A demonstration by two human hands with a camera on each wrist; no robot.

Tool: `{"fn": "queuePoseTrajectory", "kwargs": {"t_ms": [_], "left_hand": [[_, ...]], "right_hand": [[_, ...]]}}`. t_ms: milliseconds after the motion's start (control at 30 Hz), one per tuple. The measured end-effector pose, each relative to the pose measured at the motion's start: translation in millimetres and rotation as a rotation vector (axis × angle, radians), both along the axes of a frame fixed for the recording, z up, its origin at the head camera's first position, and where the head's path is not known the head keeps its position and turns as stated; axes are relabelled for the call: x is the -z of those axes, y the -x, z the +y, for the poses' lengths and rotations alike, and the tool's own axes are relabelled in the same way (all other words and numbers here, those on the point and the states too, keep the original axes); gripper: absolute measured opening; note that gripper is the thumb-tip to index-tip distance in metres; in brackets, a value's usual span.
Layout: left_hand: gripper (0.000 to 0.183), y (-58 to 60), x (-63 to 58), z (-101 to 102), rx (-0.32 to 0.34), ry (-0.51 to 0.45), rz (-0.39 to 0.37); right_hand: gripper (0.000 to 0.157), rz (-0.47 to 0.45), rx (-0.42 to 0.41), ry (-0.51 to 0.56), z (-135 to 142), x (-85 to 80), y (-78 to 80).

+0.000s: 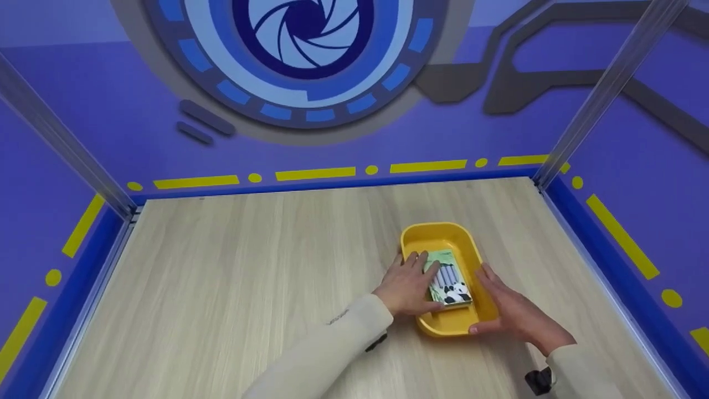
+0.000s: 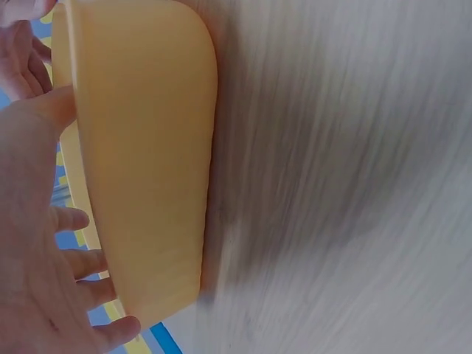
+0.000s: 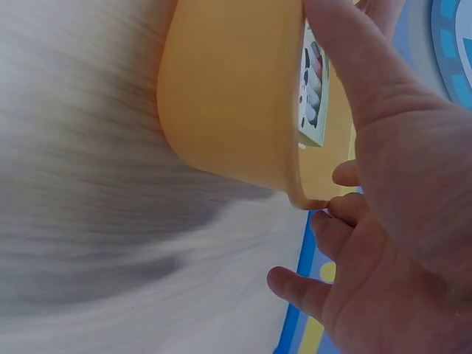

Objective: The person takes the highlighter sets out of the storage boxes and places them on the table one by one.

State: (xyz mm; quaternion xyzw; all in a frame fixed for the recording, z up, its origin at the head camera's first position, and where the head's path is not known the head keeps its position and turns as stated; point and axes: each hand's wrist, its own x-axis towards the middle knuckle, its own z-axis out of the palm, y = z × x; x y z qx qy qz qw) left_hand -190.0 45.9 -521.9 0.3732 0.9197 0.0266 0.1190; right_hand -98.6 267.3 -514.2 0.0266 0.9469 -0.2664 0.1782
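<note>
On the right of the scene, a flat green-and-white panda-printed box [image 1: 450,277] lies inside a yellow round-cornered plastic tray [image 1: 457,324]. My left hand [image 1: 407,285] spreads over the box's left side, pressing or just resting, I can't tell; my right hand [image 1: 512,310], fingers extended, touches the tray's right side. I'd brace the tray there and handle the box flat. One box, one tray.

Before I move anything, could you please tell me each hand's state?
Left hand: open, fingers spread over the panda box inside the yellow tray.
Right hand: open, at the tray's right side.
</note>
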Motion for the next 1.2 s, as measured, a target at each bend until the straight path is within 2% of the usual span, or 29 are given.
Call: {"fn": "queuePoseTrajectory", "kwargs": {"t_ms": [367,600,733,1067,1200], "left_hand": [[0.088,3.8,3.9,12.1,-0.01,0.025,0.001],[0.093,4.6,3.7,18.1,-0.068,-0.009,-0.085],[0.097,7.2,3.7,17.2,-0.078,-0.02,-0.113],[0.104,10.5,6.1,13.6,-0.061,-0.022,-0.116],[0.106,9.5,7.8,15.7,-0.047,-0.001,-0.07]], "right_hand": [[0.127,-0.003,-0.028,-0.083,2.0,-13.4,1.4],[0.128,-0.038,-0.019,-0.071,1.1,-14.1,2.1],[0.123,-0.052,-0.022,-0.068,-2.3,-13.8,4.0],[0.111,-0.1,-0.006,-0.062,-14.5,-18.3,10.2],[0.109,-0.096,-0.013,-0.081,-15.3,-18.5,11.7]]}}
